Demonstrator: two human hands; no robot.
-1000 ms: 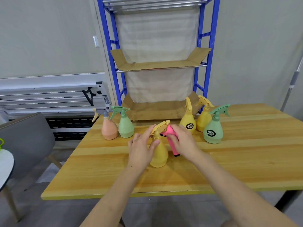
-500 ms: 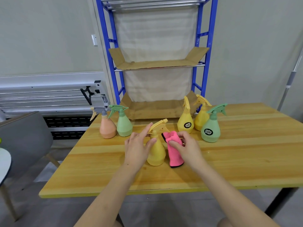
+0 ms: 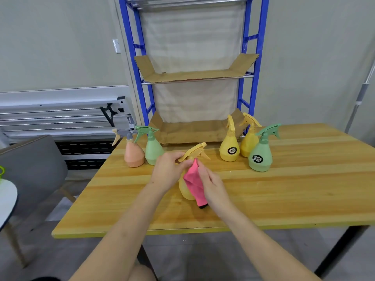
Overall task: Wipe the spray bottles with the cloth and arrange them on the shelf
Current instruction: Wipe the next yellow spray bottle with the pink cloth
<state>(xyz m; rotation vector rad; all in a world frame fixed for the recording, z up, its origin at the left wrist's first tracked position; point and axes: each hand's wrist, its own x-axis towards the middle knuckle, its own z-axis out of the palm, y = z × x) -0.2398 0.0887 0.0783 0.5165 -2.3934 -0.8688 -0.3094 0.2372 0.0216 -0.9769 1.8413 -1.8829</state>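
Note:
A yellow spray bottle (image 3: 185,190) stands upright in the middle of the wooden table (image 3: 284,195). My left hand (image 3: 169,172) grips its neck and trigger head. My right hand (image 3: 211,185) presses a pink cloth (image 3: 193,182) against the bottle's front, and the cloth hangs down to the table. At the back left stand an orange bottle (image 3: 134,154) and a green bottle (image 3: 153,150). Two yellow bottles (image 3: 229,148) (image 3: 248,141) and a green bottle (image 3: 260,155) stand at the back right. Behind the table rises the blue shelf rack (image 3: 245,63) with cardboard-lined shelves.
A grey chair (image 3: 32,165) stands left of the table, beside a white round table edge (image 3: 8,199). The lower cardboard shelf (image 3: 192,131) sits level with the table's far edge. A metal pole (image 3: 360,94) leans at the right wall.
My right hand has brought the pink cloth from beside the bottle onto its front, up to the neck. My left hand has closed around the bottle's neck.

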